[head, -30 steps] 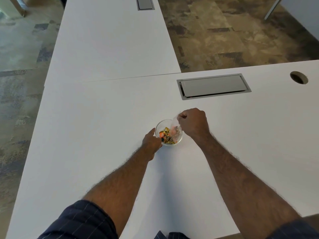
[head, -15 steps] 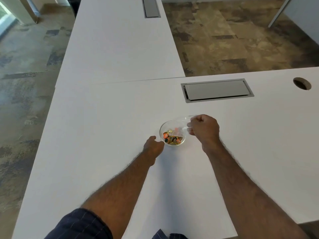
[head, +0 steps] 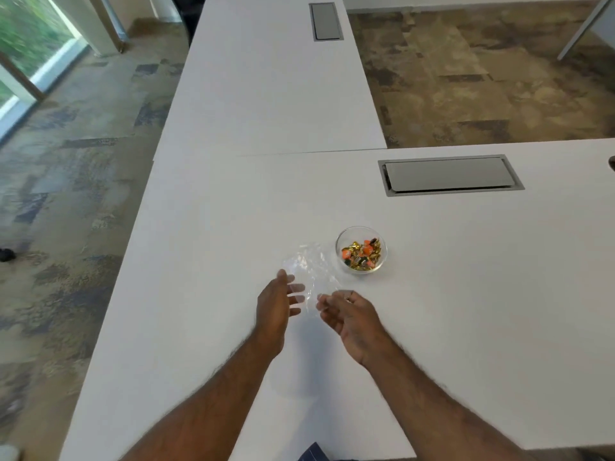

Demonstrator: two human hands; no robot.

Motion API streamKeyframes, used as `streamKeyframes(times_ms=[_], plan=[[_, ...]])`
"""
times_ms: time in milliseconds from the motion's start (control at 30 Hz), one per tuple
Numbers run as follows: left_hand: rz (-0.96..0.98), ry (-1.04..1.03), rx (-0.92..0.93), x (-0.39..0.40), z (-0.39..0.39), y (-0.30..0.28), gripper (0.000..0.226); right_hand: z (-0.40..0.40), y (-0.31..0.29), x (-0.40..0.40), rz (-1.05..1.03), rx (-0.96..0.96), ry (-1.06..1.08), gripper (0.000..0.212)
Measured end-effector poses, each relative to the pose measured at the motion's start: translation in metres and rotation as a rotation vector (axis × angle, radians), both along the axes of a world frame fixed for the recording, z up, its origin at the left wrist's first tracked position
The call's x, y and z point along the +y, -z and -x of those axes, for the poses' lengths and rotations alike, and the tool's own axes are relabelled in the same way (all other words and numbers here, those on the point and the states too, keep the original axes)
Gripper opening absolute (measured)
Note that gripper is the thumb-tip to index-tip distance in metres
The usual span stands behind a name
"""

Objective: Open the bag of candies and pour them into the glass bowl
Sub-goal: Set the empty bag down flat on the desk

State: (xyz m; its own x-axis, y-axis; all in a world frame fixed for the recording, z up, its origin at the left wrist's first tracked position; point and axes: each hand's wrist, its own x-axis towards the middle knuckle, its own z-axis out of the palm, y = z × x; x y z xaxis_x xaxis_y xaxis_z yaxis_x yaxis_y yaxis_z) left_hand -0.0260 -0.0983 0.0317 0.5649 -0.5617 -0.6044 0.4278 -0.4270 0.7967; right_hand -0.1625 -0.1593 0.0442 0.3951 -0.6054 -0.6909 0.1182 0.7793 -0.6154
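On the white desk (head: 213, 227), just left of the glass bowl (head: 361, 250): both hands, raised over the tabletop with a clear plastic bag (head: 307, 271) between them. Left hand (head: 274, 309) edge-on, palm turned inward, fingers straight and spread a little, their tips seen hazily through the film of the bag; cannot tell whether pinching it or only touching. Right hand (head: 349, 316) palm up and tilted inward, fingers loosely curled, tips at the bag's lower right edge; grip on the film likewise not clear. Bag crumpled and see-through, nothing coloured visible inside, upper part reaching toward the bowl's left side but apart from the rim.

Bowl upright on the desk, beyond and to the right of the hands, touched by neither. Inside, a small heap of wrapped candies (head: 361, 256), gold, orange and dark, lying in the bottom, well below the rim.

Farther back and to the right, a grey rectangular cable hatch (head: 449, 174) set flush in the desktop, lid shut. Beyond the seam, a second white desk (head: 266, 78) running away from the camera, with another grey hatch (head: 326, 20) near its far end. Mottled brown and grey carpet (head: 466, 78) on both sides. At far left, a glass door or window (head: 26, 41) with blurred green behind it. At the bottom edge, a scrap of dark striped cloth (head: 314, 454) between the bare forearms.
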Motion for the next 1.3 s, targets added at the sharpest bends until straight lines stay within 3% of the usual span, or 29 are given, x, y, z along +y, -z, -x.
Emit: streamKeyframes(times_ms=[67, 167, 300, 433, 500, 567, 667, 733, 833, 933, 1300], plan=[[-0.076, 0.013, -0.023, 0.018, -0.002, 0.007, 0.031, -0.002, 0.012, 0.013, 0.006, 0.061, -0.094, 0.010], [-0.174, 0.042, -0.034, 0.045, -0.002, 0.022, 0.047, 0.003, 0.032, 0.034, 0.115, 0.252, -0.346, 0.013], [-0.316, 0.171, -0.211, 0.074, -0.002, 0.044, 0.049, 0.014, 0.052, 0.056, 0.200, 0.455, -0.583, 0.024], [-0.415, 0.250, -0.288, 0.089, -0.004, 0.058, 0.049, 0.015, 0.064, 0.069, 0.540, 0.874, -0.843, 0.045], [-0.447, 0.285, -0.332, 0.093, -0.002, 0.060, 0.054, 0.013, 0.070, 0.075, 0.722, 1.026, -0.856, 0.046], [-0.479, 0.321, -0.546, 0.099, 0.005, 0.062, 0.060, 0.011, 0.077, 0.081, 1.007, 1.110, -0.836, 0.043], [-0.484, 0.462, -0.972, 0.112, 0.018, 0.064, 0.067, 0.005, 0.089, 0.085, 1.406, 1.095, -0.848, 0.055], [-0.465, 0.704, -1.101, 0.115, 0.021, 0.070, 0.070, 0.001, 0.099, 0.081, 1.560, 1.007, -0.898, 0.065], [-0.457, 0.955, -1.150, 0.111, 0.018, 0.085, 0.066, -0.003, 0.110, 0.075, 1.609, 0.947, -1.071, 0.066], [-0.456, 1.045, -1.159, 0.108, 0.008, 0.096, 0.065, 0.000, 0.121, 0.070, 1.506, 0.927, -1.194, 0.063], [-0.420, 1.088, -1.215, 0.109, -0.006, 0.102, 0.072, 0.009, 0.128, 0.058, 1.547, 0.971, -1.198, 0.069]])
